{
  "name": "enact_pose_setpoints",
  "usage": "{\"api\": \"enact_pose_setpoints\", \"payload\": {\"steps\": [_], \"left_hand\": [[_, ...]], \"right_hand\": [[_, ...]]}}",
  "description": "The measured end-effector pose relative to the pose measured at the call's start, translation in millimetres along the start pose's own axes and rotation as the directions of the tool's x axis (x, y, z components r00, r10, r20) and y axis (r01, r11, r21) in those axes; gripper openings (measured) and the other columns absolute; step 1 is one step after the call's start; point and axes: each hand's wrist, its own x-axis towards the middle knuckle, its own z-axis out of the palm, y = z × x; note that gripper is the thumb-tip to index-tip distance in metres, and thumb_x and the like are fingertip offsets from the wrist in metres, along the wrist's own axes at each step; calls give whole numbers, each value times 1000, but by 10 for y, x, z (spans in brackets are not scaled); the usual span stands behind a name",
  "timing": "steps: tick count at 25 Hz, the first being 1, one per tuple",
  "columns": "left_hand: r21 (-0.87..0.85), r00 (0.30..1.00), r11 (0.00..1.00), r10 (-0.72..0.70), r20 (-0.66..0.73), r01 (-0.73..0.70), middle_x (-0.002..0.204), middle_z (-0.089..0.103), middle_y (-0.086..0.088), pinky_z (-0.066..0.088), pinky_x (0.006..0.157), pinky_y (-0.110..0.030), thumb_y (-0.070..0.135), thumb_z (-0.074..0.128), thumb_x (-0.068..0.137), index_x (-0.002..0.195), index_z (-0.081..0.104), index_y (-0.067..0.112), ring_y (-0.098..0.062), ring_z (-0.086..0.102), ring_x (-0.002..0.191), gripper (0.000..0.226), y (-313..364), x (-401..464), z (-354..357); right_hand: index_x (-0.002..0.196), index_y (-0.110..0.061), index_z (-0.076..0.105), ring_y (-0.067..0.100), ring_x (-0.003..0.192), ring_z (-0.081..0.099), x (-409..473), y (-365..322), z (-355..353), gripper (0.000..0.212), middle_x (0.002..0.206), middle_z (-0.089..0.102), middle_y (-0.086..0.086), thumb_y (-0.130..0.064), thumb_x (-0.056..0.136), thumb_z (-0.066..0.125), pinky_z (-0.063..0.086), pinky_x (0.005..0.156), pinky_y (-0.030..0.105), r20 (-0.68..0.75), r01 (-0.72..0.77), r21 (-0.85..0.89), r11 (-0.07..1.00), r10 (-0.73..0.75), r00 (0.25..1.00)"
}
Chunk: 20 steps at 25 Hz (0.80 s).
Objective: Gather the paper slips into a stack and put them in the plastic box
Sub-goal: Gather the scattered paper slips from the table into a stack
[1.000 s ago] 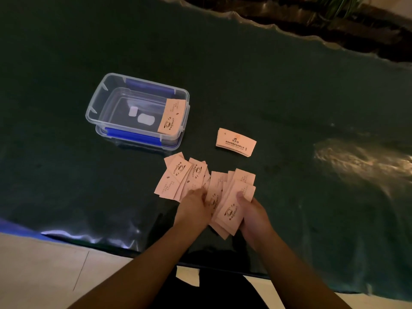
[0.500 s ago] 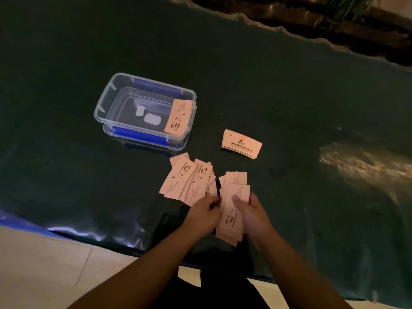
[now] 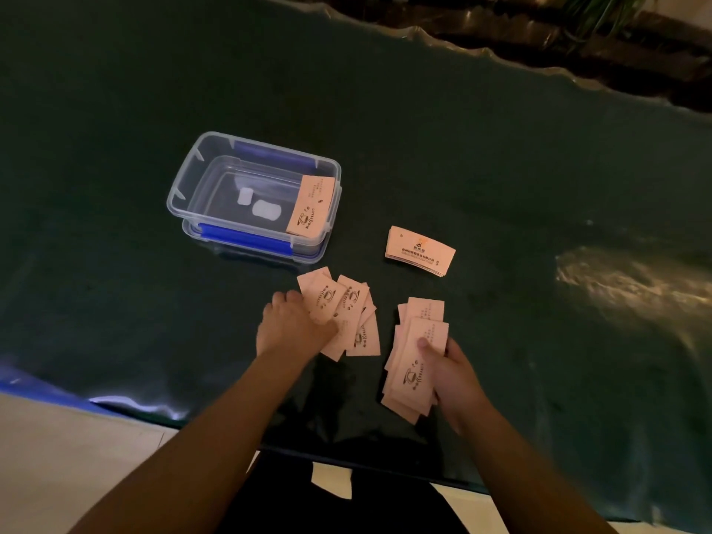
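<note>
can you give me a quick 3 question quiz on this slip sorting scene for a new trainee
1. True or false: the plastic box is shut with a lid.
2. Which hand holds a gathered bundle of slips? A) left hand B) right hand C) neither
3. Fill in: one slip leans against the box's ____ wall, seen from the camera.

Key:
1. False; it is open on top.
2. B; the right hand grips the bundle, while the left hand rests on the fanned loose slips. A neat stack lies apart on the table.
3. Right.
</note>
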Motion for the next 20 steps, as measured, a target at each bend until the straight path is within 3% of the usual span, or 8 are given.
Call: {"api": "enact_pose_setpoints", "payload": {"steps": [7,12,17,20], "left_hand": [[118,997,990,79,8,-79,144,46,-8,50,101,-45,75,69,74,147,37,17,-28,50,130,99,477,-156,213],[122,985,979,155,81,-164,144,44,-8,47,103,-50,58,79,74,148,35,20,-28,45,132,95,539,-167,268],[130,866,865,455,207,-485,148,41,1,39,105,-58,41,78,78,147,39,39,-27,36,133,79,383,-258,255],[117,784,783,578,227,-611,156,39,6,27,116,-59,31,76,83,153,34,41,-25,28,142,82,377,-353,277]], "right_hand": [[125,-35,62,24,101,75,-3,-8,-11,20,116,76,-2,-31,105,63,62,74,46,-5,-9,-16,1000,9,1000],[127,-32,65,27,105,76,-18,-3,-55,22,119,77,1,-29,105,65,63,88,55,-18,5,29,1000,-5,1000],[121,-45,65,25,108,77,-30,-75,-285,23,122,78,-4,-29,104,64,63,91,56,37,75,25,997,-76,996],[137,-42,56,23,110,74,-12,-177,-357,38,125,74,-7,-30,103,66,63,87,52,116,119,-48,992,-113,987]]}}
